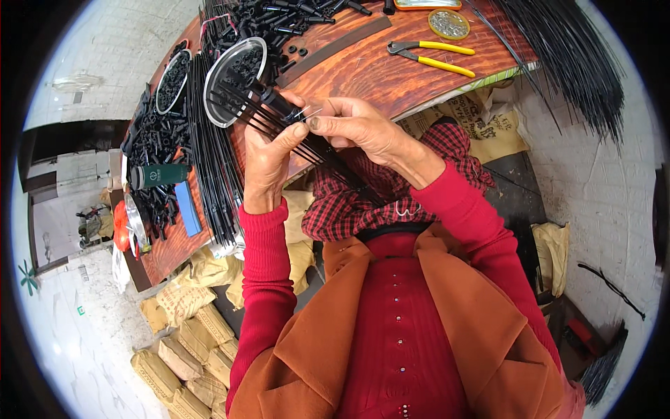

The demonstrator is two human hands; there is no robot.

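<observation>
My left hand (266, 164) grips a bundle of thin black rods (335, 162) that fan out from a small black cylindrical hub (273, 102) above the table edge. My right hand (356, 126) pinches a fine wire (306, 113) between thumb and forefinger right beside that hub, touching the bundle. The rods' lower ends run down across my lap, over a red and black checked cloth (349, 202). Both red sleeves come up from the lower edge.
The wooden table (377, 70) holds piles of small black parts (279, 21), two clear round lids (234, 80), loose black rods (209, 167), yellow-handled pliers (433, 54), a round tin (449, 24) and a green bottle (160, 174). Tan sacks (188, 349) lie on the floor at left; more black rods (572, 56) hang at right.
</observation>
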